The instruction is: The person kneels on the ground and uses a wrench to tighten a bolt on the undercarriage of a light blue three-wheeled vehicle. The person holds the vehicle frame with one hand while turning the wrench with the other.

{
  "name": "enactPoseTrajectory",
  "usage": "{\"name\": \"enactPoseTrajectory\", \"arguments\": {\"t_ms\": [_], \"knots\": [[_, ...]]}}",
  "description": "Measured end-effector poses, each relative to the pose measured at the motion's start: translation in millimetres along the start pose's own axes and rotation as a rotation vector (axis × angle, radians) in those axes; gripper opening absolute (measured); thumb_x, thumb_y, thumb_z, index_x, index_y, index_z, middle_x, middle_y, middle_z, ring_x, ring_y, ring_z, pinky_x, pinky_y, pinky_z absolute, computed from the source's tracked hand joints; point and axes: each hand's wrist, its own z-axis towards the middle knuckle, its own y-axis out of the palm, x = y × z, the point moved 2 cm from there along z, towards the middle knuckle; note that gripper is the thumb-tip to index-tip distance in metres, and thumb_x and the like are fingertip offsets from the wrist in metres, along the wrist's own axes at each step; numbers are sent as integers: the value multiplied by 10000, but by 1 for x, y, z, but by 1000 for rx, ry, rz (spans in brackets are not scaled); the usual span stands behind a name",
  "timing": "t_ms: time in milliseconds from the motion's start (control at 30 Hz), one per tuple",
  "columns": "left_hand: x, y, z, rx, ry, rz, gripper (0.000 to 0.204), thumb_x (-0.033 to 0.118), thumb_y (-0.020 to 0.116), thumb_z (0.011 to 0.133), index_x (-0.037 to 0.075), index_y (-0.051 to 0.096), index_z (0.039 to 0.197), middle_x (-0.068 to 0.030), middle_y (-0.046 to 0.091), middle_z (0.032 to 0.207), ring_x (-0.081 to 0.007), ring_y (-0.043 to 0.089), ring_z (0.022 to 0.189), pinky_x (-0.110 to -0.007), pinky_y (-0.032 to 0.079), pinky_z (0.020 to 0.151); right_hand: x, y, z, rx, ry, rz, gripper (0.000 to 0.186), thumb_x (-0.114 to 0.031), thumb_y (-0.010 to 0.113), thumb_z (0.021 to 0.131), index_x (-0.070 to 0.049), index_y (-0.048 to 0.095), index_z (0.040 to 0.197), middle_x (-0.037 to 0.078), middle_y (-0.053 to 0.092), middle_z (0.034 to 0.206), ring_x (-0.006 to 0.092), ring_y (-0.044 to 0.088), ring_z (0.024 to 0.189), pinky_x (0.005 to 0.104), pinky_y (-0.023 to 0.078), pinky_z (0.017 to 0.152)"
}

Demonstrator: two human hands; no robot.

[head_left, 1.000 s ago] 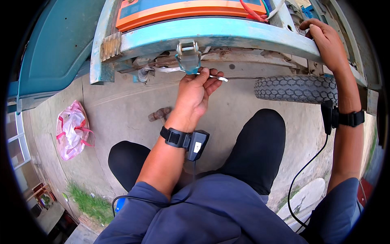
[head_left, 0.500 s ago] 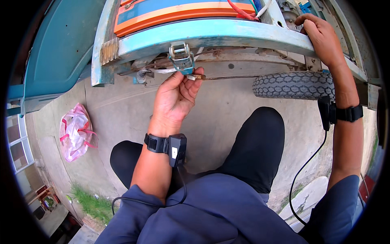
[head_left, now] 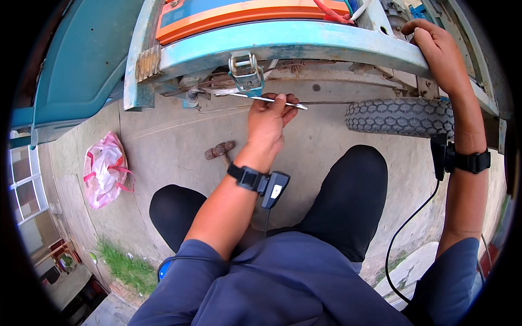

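My left hand (head_left: 266,122) is closed around a thin silver metal rod-like tool (head_left: 300,106), whose exact kind I cannot make out. The tool lies almost crosswise, one end under the small metal bracket (head_left: 246,73) on the front of the pale blue frame beam (head_left: 326,41). Whether its tip touches the bracket is unclear. Up at the right, my right hand (head_left: 441,61) grips the same beam, fingers curled over its top. On the concrete below my left wrist lies a hammer (head_left: 220,150), its handle partly hidden by my forearm.
An orange and blue box (head_left: 244,19) with red, green and white wires sits behind the beam. A treaded tyre (head_left: 399,115) is under the frame at right. At left are a teal panel (head_left: 70,65), a pink-and-white plastic bag (head_left: 106,171) and grass (head_left: 125,266).
My left hand has turned from palm up to knuckles up and shifted right, and the length of the tool now shows. The hammer has come into view. My right hand keeps its hold.
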Motion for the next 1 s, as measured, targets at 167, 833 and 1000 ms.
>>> {"name": "enactPoseTrajectory", "arguments": {"t_ms": [167,833,1000], "knots": [[-21,-2,27,118,41,114,57,78,573,975,46,527,984,-133,677,1002,-246,686,922,-372,577,824,0,0,-1,-3,24,-11,383,-269,420,917,-8,661,1058,80,625,836,144,559,791,278,439,757],[-18,-33,26,77,20,319,67,46,561,964,38,496,979,-122,680,939,-216,695,888,-354,581,783,4,-2,0,-30,17,-1,374,-263,405,920,-31,660,1068,62,599,830,133,535,782,264,424,740],[-18,-34,28,93,65,360,84,43,550,968,22,478,1007,-135,673,958,-223,691,909,-356,582,793,2,-2,0,-3,13,-12,377,-269,403,919,-42,663,1069,68,603,836,139,543,790,264,429,747]]}}
